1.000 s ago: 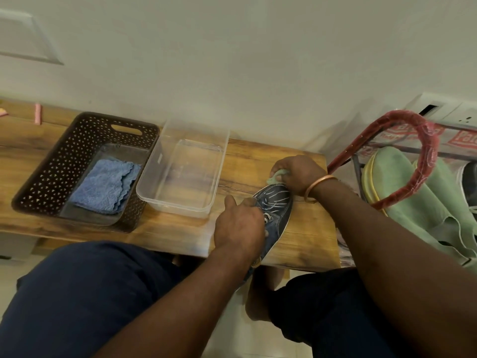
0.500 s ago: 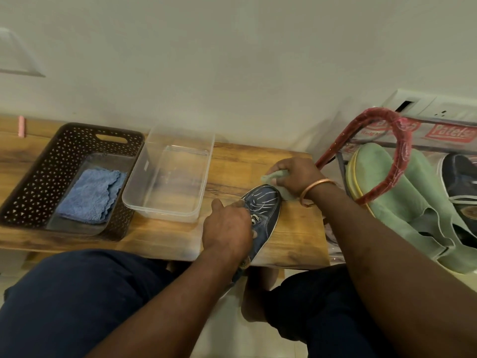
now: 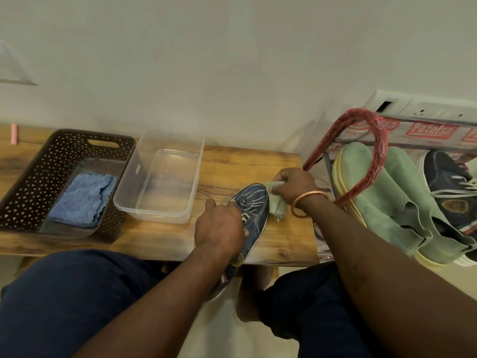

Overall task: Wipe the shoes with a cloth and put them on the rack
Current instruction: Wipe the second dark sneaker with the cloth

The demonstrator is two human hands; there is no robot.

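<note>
Gripping tight on both sides: our left hand (image 3: 219, 226) is curled over the laces of the blue shoe (image 3: 254, 202), pinning it down, and our right hand (image 3: 291, 186) has the pale green cloth (image 3: 277, 206) bunched in its fingers. The shoe lies on the wooden bench (image 3: 232, 164), toe pointing to one o'clock and heel hanging off the near edge at six.

And we've got movement! A second ago the cloth sat at the very tip of the toe, at twelve o'clock on the toe cap. Now it has swept round to three o'clock and trails down the shoe's right flank, touching the sole edge. Our left hand hasn't budged, so the shoe has stayed put through the stroke.

We read that as the toe tip done and the wipe working along the side. The heel end looks untouched, and this shoe is not yet on the rack (image 3: 378, 151), which waits at three o'clock with green shoes (image 3: 402, 182) and a dark sneaker (image 3: 446, 177).
</note>
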